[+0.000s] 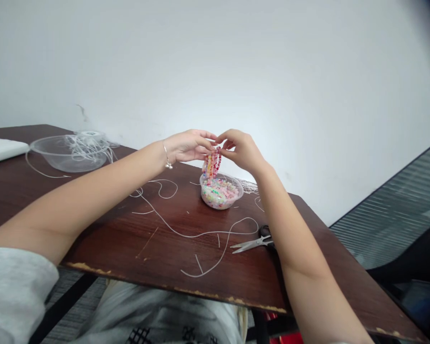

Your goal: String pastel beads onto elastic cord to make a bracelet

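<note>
Well, both hands (241, 150) pinch beaded cord (212, 164) over a bead bowl (222, 203)

My work surface is a dark wood table (122, 243) with a chipped front edge. On it lie black-handled scissors (252, 243), loose white cord (200, 234), a bead-filled plastic tub (220, 195), a clear plastic bowl (69, 160), and a flat white object (3, 149).

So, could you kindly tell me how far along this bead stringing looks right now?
Done: a strand of colored beads already hangs threaded. In hand: the left hand and right hand hold it at its top. Left: many loose beads fill the clear plastic bowl, and white cord lies on the wooden table.
</note>
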`<state>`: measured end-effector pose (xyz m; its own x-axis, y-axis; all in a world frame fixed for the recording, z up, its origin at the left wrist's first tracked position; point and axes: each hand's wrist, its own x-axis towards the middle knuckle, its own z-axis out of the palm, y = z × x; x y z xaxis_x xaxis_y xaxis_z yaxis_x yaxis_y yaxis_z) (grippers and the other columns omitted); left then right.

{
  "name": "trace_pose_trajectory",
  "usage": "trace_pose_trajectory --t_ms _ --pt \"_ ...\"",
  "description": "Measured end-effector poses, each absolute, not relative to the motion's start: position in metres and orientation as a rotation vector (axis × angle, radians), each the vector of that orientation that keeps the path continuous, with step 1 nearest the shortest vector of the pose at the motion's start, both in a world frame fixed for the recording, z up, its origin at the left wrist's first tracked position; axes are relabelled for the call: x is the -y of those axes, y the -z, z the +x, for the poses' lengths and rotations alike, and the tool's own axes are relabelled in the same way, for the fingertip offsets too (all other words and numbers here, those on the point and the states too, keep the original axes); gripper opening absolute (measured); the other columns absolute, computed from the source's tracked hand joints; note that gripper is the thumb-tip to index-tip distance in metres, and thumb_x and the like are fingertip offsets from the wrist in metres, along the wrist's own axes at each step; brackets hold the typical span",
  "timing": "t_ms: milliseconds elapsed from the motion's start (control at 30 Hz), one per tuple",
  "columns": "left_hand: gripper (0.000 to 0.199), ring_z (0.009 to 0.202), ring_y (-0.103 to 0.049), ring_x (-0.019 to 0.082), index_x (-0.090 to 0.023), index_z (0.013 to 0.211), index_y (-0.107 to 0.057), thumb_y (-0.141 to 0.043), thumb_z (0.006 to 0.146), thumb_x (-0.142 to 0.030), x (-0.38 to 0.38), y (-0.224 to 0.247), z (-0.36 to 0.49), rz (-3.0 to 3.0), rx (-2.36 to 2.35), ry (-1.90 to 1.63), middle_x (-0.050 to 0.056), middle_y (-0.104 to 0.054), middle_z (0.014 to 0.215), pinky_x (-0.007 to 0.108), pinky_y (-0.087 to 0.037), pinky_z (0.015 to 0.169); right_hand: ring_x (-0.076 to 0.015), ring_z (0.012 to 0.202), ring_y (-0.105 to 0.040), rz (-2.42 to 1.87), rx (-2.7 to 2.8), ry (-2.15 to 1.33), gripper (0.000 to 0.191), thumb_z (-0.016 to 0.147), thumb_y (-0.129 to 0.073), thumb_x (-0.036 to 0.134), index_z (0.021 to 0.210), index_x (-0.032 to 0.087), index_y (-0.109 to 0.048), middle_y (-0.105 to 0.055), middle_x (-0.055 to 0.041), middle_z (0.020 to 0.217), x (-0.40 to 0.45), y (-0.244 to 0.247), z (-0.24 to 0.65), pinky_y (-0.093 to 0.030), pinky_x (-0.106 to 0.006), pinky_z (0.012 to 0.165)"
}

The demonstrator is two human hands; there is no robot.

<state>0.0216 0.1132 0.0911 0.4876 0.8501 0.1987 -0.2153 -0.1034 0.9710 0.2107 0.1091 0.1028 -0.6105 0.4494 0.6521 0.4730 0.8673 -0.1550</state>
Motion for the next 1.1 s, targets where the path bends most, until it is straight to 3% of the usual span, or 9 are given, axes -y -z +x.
trace_pose_trajectory --t_ms 200,433,567,667,867,1100 --pt "0.019 0.079 -0.061 0.02 -0.014 0.083 -0.059 -0.063 0.067 -0.005 -0.107 -0.091 0.028 1.29 -0.535 -1.011 0.008 -0.06 0.086 0.042 -0.05 0.079 -0.0101 0.066 -0.05 -0.737 2.309 0.062 0.004 0.076 -0.061 0.02 0.078 0.016 -0.061 -0.059 -0.0016 0.079 -0.109 -0.102 0.207 -0.041 -0.026 0.064" --pt "0.015 0.094 -0.058 0.026 -0.015 0.08 -0.054 -0.06 0.066 -0.017 -0.105 -0.093 0.027 1.209 -0.543 -1.111 0.012 -0.056 0.096 0.044 -0.049 0.083 -0.0115 0.066 -0.052 -0.986 2.366 0.002 0.009 0.076 -0.058 0.024 0.075 0.016 -0.061 -0.062 -0.0025 0.077 -0.1 -0.112 0.217 -0.039 -0.027 0.063" --pt "0.018 0.101 -0.056 0.027 -0.015 0.083 -0.054 -0.058 0.066 -0.021 -0.105 -0.097 0.024 1.153 -0.498 -1.191 0.012 -0.057 0.099 0.041 -0.049 0.083 -0.0143 0.067 -0.056 -1.402 2.732 -0.237 0.022 0.067 -0.067 0.028 0.087 0.02 -0.067 -0.067 -0.0021 0.083 -0.1 -0.112 0.225 -0.039 -0.028 0.061" --pt "0.022 0.105 -0.054 0.028 -0.016 0.088 -0.054 -0.056 0.068 -0.024 -0.104 -0.101 0.02 1.218 -0.48 -1.242 0.012 -0.057 0.103 0.041 -0.049 0.084 -0.0157 0.073 -0.058 -1.459 2.992 -0.44 0.035 0.062 -0.07 0.026 0.096 0.024 -0.067 -0.068 -0.0007 0.087 -0.106 -0.098 0.218 -0.04 -0.028 0.065" --pt "0.027 0.106 -0.053 0.029 -0.017 0.091 -0.053 -0.055 0.073 -0.036 -0.103 -0.11 0.01 1.463 -0.584 -1.288 0.011 -0.056 0.105 0.043 -0.048 0.083 -0.0138 0.065 -0.056 -1.349 3.095 -0.479 0.018 0.063 -0.064 0.021 0.081 0.018 -0.066 -0.066 0.0 0.073 -0.116 -0.08 0.203 -0.039 -0.025 0.059" --pt "0.029 0.106 -0.053 0.029 -0.018 0.093 -0.054 -0.055 0.076 -0.041 -0.104 -0.12 -0.002 1.459 -0.598 -1.358 0.008 -0.056 0.099 0.042 -0.046 0.083 -0.0161 0.062 -0.055 -1.521 3.105 -0.352 0.019 0.061 -0.067 0.027 0.077 0.018 -0.067 -0.064 -0.0016 0.068 -0.109 -0.083 0.198 -0.037 -0.029 0.058"
